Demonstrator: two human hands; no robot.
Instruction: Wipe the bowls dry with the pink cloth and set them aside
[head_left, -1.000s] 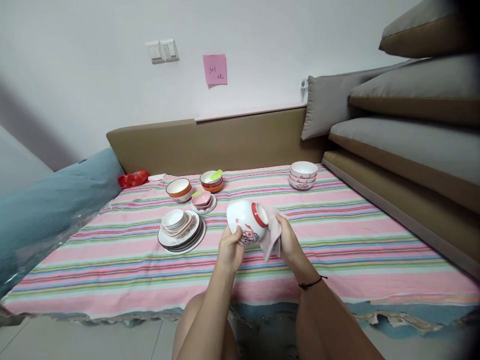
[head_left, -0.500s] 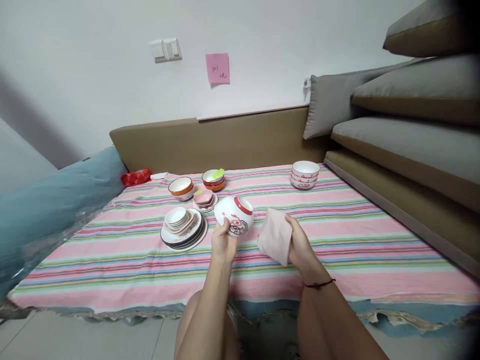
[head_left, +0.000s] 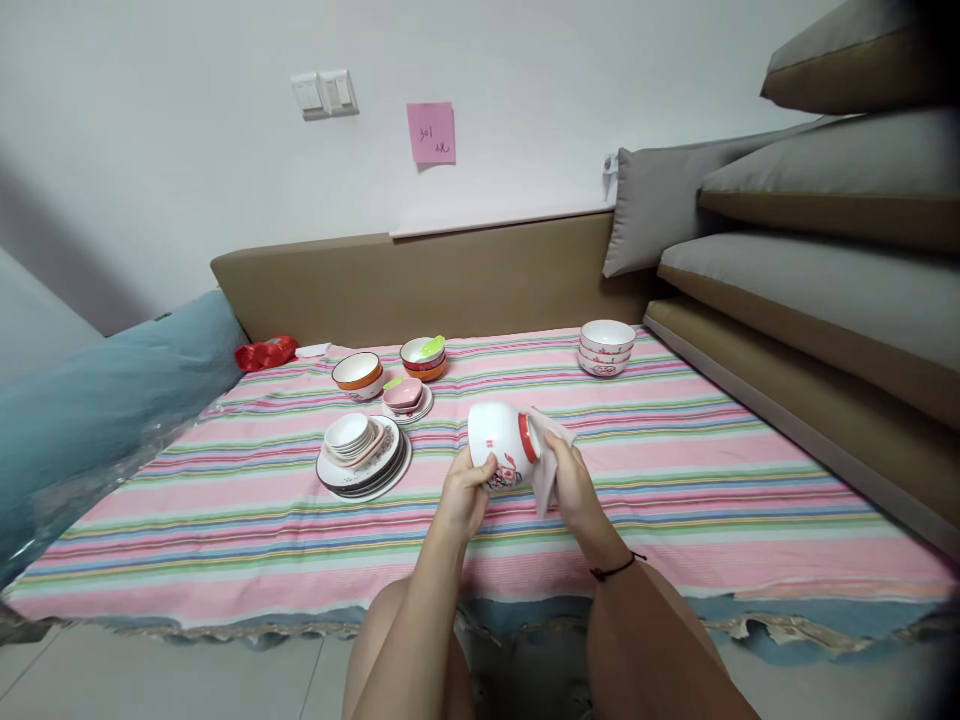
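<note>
My left hand (head_left: 466, 492) grips a white bowl (head_left: 498, 441) with a red rim and red pattern, held on its side above the striped cloth with its mouth turned to the right. My right hand (head_left: 571, 484) holds a pale pink cloth (head_left: 547, 458) pressed against the bowl's mouth. Both hands hover over the near middle of the striped tablecloth (head_left: 675, 480).
A stack of plates and small dishes (head_left: 364, 452) sits left of my hands. Behind it are an orange bowl (head_left: 358, 375), a pink dish on a saucer (head_left: 406, 397) and stacked bowls with a green spoon (head_left: 424, 358). Three white bowls (head_left: 606, 347) are stacked at back right. Cushions (head_left: 810, 260) rise on the right.
Half a second ago the cloth was held apart from the bowl. Now my right hand has brought it back against the bowl's mouth, and the bowl is tipped to the right.
</note>
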